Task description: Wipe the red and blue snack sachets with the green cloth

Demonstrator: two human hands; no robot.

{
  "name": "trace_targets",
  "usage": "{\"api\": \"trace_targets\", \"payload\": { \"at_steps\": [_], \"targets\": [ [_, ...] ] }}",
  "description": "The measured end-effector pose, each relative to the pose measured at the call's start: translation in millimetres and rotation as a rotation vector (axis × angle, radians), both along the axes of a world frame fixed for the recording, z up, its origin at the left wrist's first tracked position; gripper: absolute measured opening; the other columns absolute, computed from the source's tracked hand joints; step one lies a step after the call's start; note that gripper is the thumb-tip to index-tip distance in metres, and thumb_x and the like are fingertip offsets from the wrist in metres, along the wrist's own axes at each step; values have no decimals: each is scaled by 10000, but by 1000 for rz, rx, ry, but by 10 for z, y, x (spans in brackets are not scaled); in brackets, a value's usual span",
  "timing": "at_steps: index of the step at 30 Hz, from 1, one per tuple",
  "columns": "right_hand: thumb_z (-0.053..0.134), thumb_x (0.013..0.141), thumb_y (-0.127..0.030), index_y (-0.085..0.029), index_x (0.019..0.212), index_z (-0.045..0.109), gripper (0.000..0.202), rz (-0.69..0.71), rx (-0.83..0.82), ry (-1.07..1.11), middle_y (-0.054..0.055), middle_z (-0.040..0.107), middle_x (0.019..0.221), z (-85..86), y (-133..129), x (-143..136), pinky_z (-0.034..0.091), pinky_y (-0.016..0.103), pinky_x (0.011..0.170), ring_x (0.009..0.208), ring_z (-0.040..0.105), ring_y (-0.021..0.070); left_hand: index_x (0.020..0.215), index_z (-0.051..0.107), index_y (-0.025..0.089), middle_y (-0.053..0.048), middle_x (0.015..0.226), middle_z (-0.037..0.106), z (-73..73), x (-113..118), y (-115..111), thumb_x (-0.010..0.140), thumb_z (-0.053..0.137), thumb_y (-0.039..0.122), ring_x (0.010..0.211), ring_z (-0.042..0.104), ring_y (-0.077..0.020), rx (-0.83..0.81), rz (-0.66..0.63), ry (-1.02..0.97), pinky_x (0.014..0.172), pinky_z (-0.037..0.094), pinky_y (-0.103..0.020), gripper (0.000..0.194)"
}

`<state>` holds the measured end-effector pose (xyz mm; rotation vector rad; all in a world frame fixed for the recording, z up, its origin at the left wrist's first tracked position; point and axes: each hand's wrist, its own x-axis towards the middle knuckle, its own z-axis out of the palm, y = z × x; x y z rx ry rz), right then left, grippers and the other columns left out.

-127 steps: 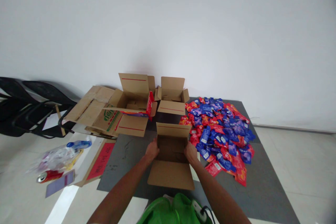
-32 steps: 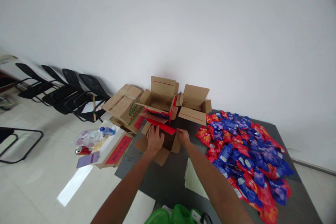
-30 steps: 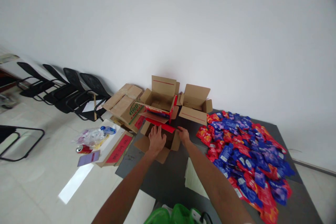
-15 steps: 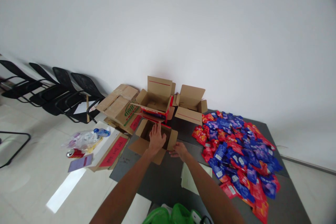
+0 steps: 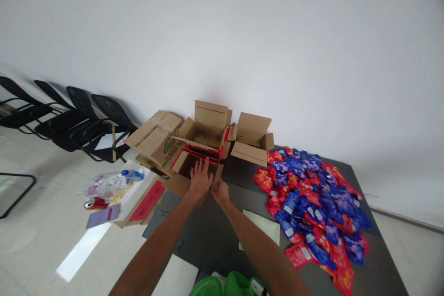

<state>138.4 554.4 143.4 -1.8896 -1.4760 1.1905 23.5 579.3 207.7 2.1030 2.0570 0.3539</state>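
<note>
My left hand (image 5: 201, 179) has its fingers stretched out over the opening of the nearest cardboard box (image 5: 176, 184); whether its palm presses on the box I cannot tell. At that box's right side, my right hand (image 5: 220, 191) closes its fingers on the cardboard edge. Directly behind stands an open box with red outer sides (image 5: 204, 141), its back flap upright. To its right is another open box (image 5: 249, 151) with its flaps folded outward. A large heap of red and blue packets (image 5: 312, 199) lies on the right of the dark table (image 5: 208, 236).
On the left are a big brown carton (image 5: 156, 136), a plastic bag with a bottle (image 5: 111, 186), a red can (image 5: 96, 203) and a purple flat item (image 5: 103, 216). A pale sheet (image 5: 265, 226) lies beneath my right forearm. Black chairs (image 5: 83, 125) line the wall.
The nearest box has shifted left, with my right hand moving left along its right side. My left hand has also moved slightly left over the opening.
</note>
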Motion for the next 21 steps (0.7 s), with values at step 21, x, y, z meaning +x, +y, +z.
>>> {"api": "trace_targets", "payload": {
  "at_steps": [21],
  "targets": [
    [538, 965, -416, -134, 1165, 624, 356, 17, -40, 89, 160, 719, 1010, -208, 316, -204, 517, 309, 789, 948, 703, 244, 1604, 72, 236, -122, 1636, 269, -27, -14, 204, 887, 497, 293, 1505, 218, -335, 8, -17, -20, 1164, 261, -587, 835]
  ]
}}
